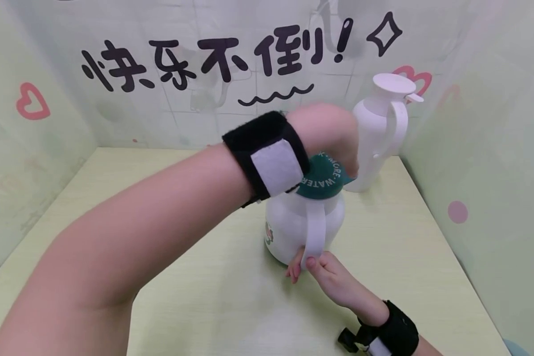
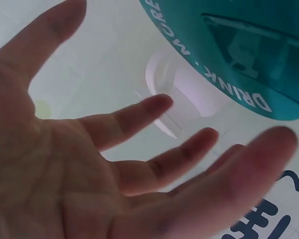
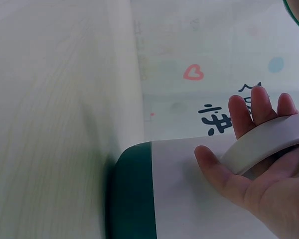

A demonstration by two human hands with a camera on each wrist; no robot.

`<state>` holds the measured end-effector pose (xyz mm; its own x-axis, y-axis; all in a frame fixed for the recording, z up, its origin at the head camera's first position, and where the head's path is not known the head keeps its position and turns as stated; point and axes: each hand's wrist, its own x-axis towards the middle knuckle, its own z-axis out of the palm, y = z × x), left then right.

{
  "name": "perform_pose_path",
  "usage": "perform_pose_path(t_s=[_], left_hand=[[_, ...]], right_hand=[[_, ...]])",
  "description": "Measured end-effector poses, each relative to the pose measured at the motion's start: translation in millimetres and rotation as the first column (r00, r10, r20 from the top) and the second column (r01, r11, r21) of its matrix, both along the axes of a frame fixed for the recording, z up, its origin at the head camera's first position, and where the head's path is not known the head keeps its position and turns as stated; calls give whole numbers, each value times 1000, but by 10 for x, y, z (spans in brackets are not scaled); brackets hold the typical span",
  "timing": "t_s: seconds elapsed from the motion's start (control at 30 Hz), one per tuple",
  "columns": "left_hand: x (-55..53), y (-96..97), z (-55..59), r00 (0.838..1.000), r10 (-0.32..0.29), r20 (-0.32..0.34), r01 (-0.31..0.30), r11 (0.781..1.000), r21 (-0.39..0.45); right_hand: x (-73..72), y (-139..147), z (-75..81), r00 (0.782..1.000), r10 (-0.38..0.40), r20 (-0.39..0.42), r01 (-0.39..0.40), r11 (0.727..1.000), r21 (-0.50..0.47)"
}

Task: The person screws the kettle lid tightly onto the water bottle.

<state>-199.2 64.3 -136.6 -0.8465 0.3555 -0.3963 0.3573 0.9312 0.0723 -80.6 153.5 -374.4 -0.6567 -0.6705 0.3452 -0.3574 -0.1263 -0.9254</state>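
Observation:
A white thermos jug (image 1: 289, 225) with a green lid (image 1: 322, 180) and a green base (image 3: 134, 194) stands upright on the table. My right hand (image 1: 333, 277) grips the lower part of its handle (image 1: 315, 227), fingers passed through the loop and thumb against the outer side. In the right wrist view, the right hand (image 3: 269, 184) shows the same hold. My left hand (image 1: 331, 131) reaches over the jug's top. The left wrist view shows this left hand (image 2: 114, 164) with fingers spread beside the lettered lid (image 2: 229, 55); nothing lies in its palm. The left forearm hides part of the jug.
A second white jug (image 1: 367, 143), tall and with a flared top, stands behind and to the right. The pale wooden table (image 1: 196, 296) is walled in by printed sheets with dark characters (image 1: 276, 49) and pink hearts (image 1: 32, 101) at the back and sides.

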Motion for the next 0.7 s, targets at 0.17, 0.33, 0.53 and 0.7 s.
perform_pose_path(t_s=[0.17, 0.33, 0.53, 0.7], left_hand=[[6, 51, -90, 999, -4, -38, -1, 993, -122], [227, 13, 43, 1000, 22, 10, -20, 987, -162], [322, 0, 115, 998, 49, 34, -43, 984, -173], [305, 6, 106, 997, 56, 49, -47, 985, -167]], right_hand=[[5, -8, 9, 1000, 0, 14, 0, 1000, 6], [6, -12, 25, 1000, 1, 21, -1, 1000, 6], [3, -6, 16, 1000, -3, 15, 3, 1000, 2], [3, -3, 0, 1000, -4, 17, 4, 1000, 1]])
